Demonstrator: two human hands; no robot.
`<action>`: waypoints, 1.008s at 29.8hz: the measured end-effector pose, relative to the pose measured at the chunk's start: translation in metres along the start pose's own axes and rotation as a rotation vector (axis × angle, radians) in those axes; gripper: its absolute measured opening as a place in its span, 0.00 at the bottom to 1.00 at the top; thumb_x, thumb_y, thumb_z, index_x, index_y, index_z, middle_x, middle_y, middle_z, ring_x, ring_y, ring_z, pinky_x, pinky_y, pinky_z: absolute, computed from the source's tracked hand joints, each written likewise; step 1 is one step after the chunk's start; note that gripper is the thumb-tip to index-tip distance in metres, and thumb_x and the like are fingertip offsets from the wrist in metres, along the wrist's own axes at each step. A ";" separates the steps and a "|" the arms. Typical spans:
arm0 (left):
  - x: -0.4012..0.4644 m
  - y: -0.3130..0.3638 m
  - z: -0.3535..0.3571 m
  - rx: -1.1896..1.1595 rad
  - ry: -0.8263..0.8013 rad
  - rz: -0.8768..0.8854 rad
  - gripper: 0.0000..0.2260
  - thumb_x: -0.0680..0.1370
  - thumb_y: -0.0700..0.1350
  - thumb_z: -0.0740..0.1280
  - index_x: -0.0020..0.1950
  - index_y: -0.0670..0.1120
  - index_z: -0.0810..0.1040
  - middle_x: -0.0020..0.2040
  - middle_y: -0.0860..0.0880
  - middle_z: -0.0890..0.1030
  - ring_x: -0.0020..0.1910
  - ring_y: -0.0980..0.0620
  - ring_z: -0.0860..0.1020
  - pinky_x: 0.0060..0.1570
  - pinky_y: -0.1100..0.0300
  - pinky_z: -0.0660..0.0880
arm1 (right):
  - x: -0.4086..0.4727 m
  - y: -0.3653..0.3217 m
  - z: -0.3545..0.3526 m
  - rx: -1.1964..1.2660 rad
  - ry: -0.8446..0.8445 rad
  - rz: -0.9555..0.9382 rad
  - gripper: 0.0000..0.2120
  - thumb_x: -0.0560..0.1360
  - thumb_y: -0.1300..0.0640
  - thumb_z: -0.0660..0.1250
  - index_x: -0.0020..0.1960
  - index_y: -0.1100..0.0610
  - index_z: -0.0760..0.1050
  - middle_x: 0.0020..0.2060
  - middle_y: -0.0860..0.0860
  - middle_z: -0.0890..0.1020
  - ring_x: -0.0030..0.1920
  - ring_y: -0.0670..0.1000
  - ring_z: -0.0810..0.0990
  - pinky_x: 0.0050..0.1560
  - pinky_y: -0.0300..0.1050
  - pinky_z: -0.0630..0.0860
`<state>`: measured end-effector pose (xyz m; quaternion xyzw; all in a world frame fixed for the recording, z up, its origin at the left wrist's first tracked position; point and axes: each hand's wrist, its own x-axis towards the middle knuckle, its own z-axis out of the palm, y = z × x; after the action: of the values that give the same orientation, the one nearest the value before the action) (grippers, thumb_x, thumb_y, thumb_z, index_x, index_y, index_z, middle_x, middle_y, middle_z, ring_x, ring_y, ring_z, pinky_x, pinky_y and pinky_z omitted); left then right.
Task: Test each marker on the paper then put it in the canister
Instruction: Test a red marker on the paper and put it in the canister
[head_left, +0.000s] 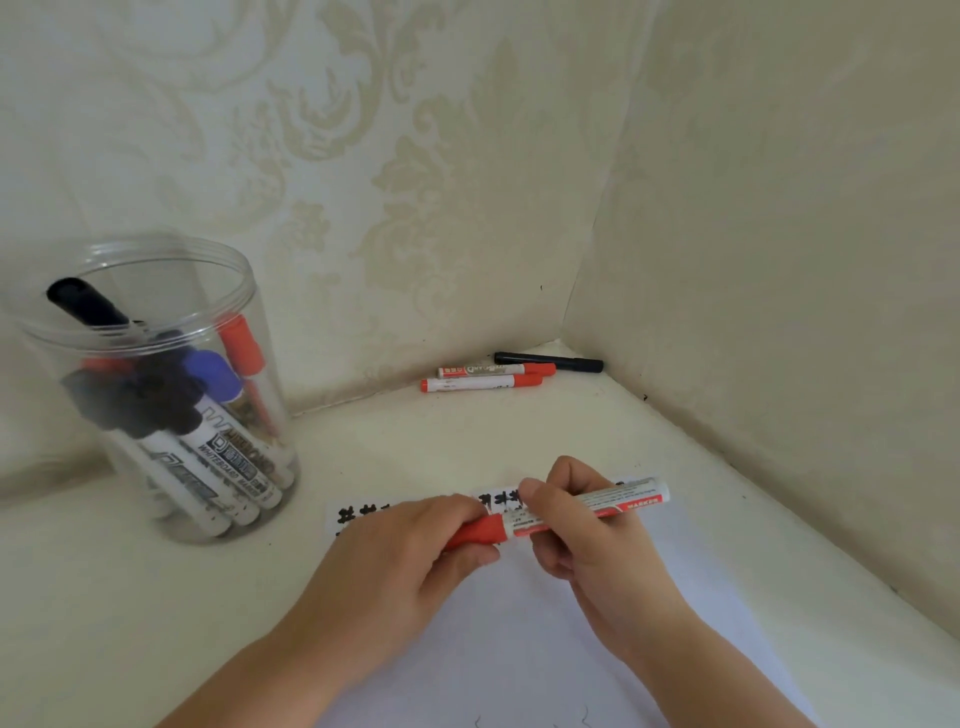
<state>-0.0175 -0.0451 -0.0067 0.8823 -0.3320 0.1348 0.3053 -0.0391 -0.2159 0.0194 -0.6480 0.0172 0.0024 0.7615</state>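
My right hand (587, 530) grips a red marker (576, 509) by its barrel above the paper (519, 639); my left hand (415, 545) pinches its cap. The clear canister (156, 395) already holds many markers. Three markers (498, 371) wait in the corner of the pale bench (156, 597), beneath cream patterned wallpaper (415, 156).

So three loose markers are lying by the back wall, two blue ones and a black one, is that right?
Not quite. The head view shows three loose markers by the back wall, but two are red markers, not blue, and one is a black marker.
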 end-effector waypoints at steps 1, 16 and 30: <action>-0.001 0.002 0.000 0.026 -0.008 0.015 0.16 0.75 0.65 0.50 0.49 0.56 0.70 0.35 0.61 0.76 0.35 0.59 0.72 0.28 0.72 0.62 | -0.001 -0.001 0.002 0.002 0.010 0.000 0.13 0.68 0.59 0.65 0.28 0.56 0.63 0.21 0.52 0.66 0.21 0.48 0.59 0.23 0.37 0.57; -0.005 0.020 -0.036 -0.218 0.223 -0.058 0.11 0.74 0.60 0.61 0.53 0.59 0.67 0.40 0.61 0.80 0.36 0.63 0.76 0.34 0.73 0.68 | -0.015 -0.021 0.021 -0.053 -0.137 0.108 0.18 0.62 0.47 0.76 0.44 0.57 0.77 0.25 0.48 0.72 0.25 0.44 0.67 0.26 0.35 0.64; -0.028 0.015 -0.195 -0.164 1.075 -0.006 0.02 0.76 0.48 0.59 0.46 0.55 0.69 0.43 0.44 0.75 0.42 0.49 0.76 0.43 0.69 0.70 | 0.024 -0.035 0.074 -0.490 -0.025 -0.061 0.07 0.75 0.55 0.66 0.40 0.57 0.77 0.27 0.50 0.80 0.20 0.42 0.67 0.30 0.38 0.64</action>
<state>-0.0552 0.0824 0.1394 0.6632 -0.1360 0.5399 0.5002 -0.0123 -0.1486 0.0647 -0.8135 -0.0130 -0.0083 0.5814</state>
